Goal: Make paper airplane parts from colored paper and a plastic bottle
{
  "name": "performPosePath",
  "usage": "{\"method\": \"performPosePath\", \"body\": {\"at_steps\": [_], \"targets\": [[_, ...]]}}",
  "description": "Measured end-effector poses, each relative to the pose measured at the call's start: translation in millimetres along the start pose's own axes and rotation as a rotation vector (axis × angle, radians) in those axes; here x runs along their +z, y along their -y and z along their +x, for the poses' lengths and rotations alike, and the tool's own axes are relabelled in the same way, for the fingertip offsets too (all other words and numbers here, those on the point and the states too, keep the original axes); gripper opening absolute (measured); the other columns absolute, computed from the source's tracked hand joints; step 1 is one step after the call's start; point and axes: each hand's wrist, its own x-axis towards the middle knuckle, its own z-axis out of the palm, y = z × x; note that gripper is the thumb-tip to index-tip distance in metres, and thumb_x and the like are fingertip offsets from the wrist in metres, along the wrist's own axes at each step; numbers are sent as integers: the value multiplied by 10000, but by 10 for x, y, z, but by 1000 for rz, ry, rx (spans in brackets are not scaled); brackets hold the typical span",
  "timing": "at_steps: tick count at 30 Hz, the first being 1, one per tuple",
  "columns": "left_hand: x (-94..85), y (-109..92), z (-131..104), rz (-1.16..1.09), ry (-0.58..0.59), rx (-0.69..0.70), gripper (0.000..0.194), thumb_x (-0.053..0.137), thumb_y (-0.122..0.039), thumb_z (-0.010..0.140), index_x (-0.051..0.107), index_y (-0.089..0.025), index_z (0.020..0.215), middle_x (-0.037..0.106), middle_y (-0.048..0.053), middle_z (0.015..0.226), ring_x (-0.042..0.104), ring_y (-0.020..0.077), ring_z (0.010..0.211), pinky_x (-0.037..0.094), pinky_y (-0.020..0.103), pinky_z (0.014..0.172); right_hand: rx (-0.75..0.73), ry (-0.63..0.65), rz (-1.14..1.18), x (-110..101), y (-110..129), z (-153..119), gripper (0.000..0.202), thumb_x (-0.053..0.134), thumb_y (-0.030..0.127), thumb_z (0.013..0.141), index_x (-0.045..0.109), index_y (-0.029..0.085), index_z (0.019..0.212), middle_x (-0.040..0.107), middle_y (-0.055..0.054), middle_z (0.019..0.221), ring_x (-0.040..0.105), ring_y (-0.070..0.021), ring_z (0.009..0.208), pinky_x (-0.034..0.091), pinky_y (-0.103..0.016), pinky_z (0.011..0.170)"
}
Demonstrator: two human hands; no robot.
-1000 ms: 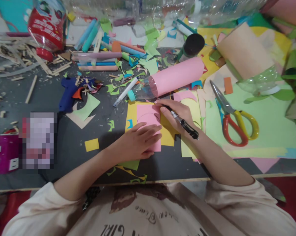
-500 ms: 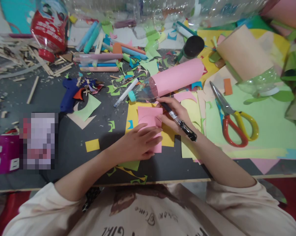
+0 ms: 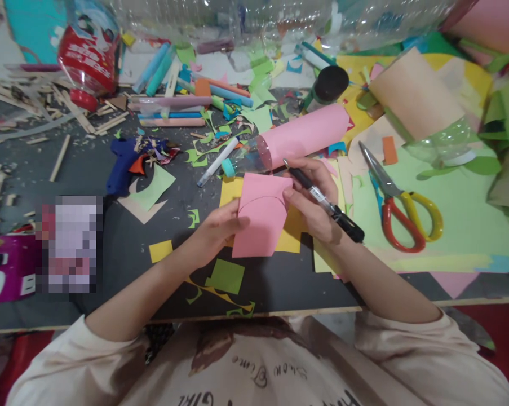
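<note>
A piece of pink paper [image 3: 260,225] with a curved pen line across its upper part is held up off the table. My left hand [image 3: 220,228] pinches its left edge, thumb on the front. My right hand [image 3: 315,197] is closed around a black pen [image 3: 322,198], tip pointing up and left, while its thumb and fingers also touch the paper's upper right edge. Yellow paper [image 3: 290,237] lies underneath. Just beyond is a clear bottle wrapped in pink paper [image 3: 307,135], lying on its side with a teal cap [image 3: 228,167].
Scissors [image 3: 395,197] with red and yellow handles lie on green sheets [image 3: 465,225] at right. A blue glue gun [image 3: 121,166] rests at left near a red-labelled bottle [image 3: 89,56]. Markers [image 3: 173,102], paper scraps and wooden sticks [image 3: 60,158] litter the dark table.
The pink paper has been lifted and tilted up from the table. My left hand has gone from lying flat over it to gripping its left edge; the pen has shifted slightly right.
</note>
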Motion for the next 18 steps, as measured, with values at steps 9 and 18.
{"method": "performPosePath", "body": {"at_steps": [9,18], "targets": [[83,-9,-8,179,-294,17,302,541,-422,727,422,-196,565,399,-37,574,350,101,572,290,253,541,-260,77,-350,-92,43,35,311,599,307,898,518,302,1199,676,-56,1118,667,-219,983,584,-367,771],[44,-97,46,-140,-491,-150,216,624,-372,581,529,-182,617,511,-26,567,449,99,493,317,230,462,-420,495,-972,-446,59,-138,527,350,-20,876,545,218,1304,651,-105,1260,558,-265,1254,495,-477,1016]]}}
